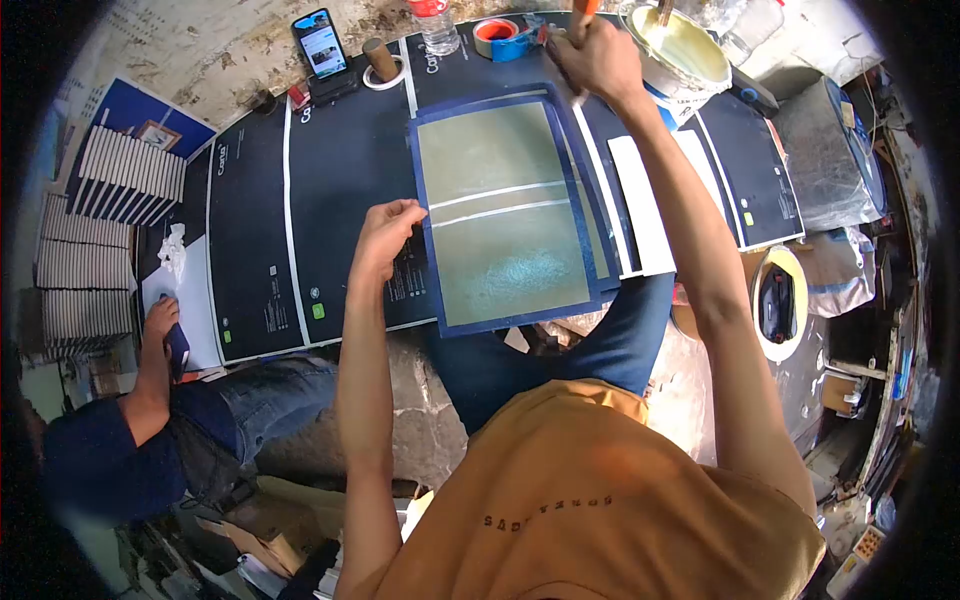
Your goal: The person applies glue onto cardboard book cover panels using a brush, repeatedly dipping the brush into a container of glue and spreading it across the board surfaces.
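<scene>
A flat cover piece, grey-green with a blue border and two white strips across it, lies at the front of the black table. Its lower part has a wet-looking, shiny patch. My left hand is at its left edge, thumb and fingers pinched together; whether they hold the edge is hidden. Beyond the piece, my right hand is wrapped round an orange handle, left of a bucket of pale paste with a brush in it. Another blue-edged piece shows beneath the cover piece.
White sheets lie right of the cover piece. A phone, a tape roll and a bottle stand along the back. Book stacks are at the left, where a co-worker's hand rests on the table.
</scene>
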### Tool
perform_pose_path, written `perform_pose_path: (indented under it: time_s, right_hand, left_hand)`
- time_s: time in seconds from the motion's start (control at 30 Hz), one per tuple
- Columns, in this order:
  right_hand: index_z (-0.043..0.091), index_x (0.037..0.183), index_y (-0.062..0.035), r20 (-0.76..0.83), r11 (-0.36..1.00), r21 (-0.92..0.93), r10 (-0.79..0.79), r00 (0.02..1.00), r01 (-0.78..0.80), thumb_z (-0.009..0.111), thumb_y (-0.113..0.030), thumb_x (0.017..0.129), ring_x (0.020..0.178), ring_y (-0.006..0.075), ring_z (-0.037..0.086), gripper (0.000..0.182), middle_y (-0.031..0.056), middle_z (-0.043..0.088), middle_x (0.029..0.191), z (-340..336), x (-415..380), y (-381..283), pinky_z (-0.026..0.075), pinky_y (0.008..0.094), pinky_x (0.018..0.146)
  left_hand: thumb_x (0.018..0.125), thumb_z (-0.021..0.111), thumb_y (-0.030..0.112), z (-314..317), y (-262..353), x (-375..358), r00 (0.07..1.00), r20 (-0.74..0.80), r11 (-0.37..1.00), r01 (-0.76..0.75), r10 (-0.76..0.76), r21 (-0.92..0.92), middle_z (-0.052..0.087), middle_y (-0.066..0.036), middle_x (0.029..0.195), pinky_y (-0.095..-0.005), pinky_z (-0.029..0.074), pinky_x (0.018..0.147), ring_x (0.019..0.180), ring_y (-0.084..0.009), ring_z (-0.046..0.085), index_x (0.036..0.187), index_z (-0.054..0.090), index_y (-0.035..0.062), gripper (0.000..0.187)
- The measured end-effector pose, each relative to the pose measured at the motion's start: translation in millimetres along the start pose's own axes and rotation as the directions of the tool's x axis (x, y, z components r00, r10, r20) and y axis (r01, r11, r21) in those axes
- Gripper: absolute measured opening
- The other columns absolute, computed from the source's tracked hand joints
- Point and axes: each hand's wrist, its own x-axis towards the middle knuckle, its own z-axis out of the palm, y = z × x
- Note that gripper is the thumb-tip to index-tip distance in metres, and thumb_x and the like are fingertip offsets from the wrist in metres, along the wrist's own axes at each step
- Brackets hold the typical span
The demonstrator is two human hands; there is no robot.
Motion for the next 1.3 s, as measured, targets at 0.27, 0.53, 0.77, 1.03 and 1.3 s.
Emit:
perform_pose_path:
  time_s: [0.27, 0.53, 0.77, 1.03, 1.3]
  right_hand:
    - [0.072, 0.075, -0.0004, 0.173, 0.9, 0.304, -0.376, 0.91, 0.313, 0.072, -0.038, 0.074, 0.074, 0.0371, 0.071, 0.038, 0.0232, 0.069, 0.078, 51, 6, -40, 0.056, 0.0439, 0.07]
    - [0.069, 0.076, 0.0, 0.224, 0.883, 0.464, -0.041, 0.974, -0.069, 0.067, -0.034, 0.079, 0.074, 0.0384, 0.071, 0.034, 0.0245, 0.067, 0.069, -13, -107, -70, 0.058, 0.0482, 0.074]
    - [0.066, 0.063, -0.001, -0.019, 0.926, 0.16, 0.348, 0.937, -0.341, 0.069, -0.035, 0.082, 0.055, 0.024, 0.07, 0.039, 0.0114, 0.062, 0.051, -97, -123, 16, 0.057, 0.0372, 0.055]
    - [0.06, 0.08, 0.0017, 0.133, 0.798, 0.511, 0.294, 0.946, -0.32, 0.07, -0.019, 0.084, 0.064, 0.0123, 0.053, 0.023, 0.0068, 0.058, 0.067, -72, -215, -15, 0.046, 0.0329, 0.063]
    - [0.063, 0.115, 0.0037, -0.357, 0.879, 0.189, 0.477, 0.803, -0.439, 0.067, -0.018, 0.093, 0.096, 0.0184, 0.063, 0.032, 0.0106, 0.066, 0.106, -230, -276, 235, 0.052, 0.0316, 0.084]
  left_hand:
    - [0.082, 0.068, 0.028, -1, -10, 0, 0.998, 0.048, 0.999, -0.04, 0.039, 0.016, 0.052, 0.007, 0.071, -0.0227, 0.026, 0.053, 0.063, -0.0043, 0.044, 0.094, 0.07, 0.0097, 0.022]
    - [0.082, 0.067, 0.02, 7, -8, 3, 1.0, 0.007, 0.996, 0.031, -0.031, -0.087, 0.054, 0.008, 0.072, -0.0207, 0.026, 0.05, 0.063, -0.002, 0.043, 0.09, 0.07, 0.0095, 0.013]
    - [0.082, 0.067, 0.022, -1, -17, 4, 0.999, 0.016, 0.997, 0.031, -0.03, -0.066, 0.054, 0.008, 0.072, -0.0207, 0.025, 0.05, 0.062, -0.001, 0.043, 0.086, 0.068, 0.0116, 0.011]
    - [0.081, 0.068, 0.021, 2, -12, -4, 0.998, -0.048, 0.997, 0.025, -0.029, -0.078, 0.056, 0.005, 0.071, -0.0219, 0.03, 0.053, 0.063, -0.0046, 0.044, 0.088, 0.071, 0.0036, 0.019]
    - [0.083, 0.064, 0.019, -78, -18, -18, 0.987, -0.152, 0.991, 0.037, -0.056, -0.129, 0.06, 0.003, 0.077, -0.0243, 0.037, 0.064, 0.069, -0.0082, 0.047, 0.089, 0.073, 0.0038, 0.019]
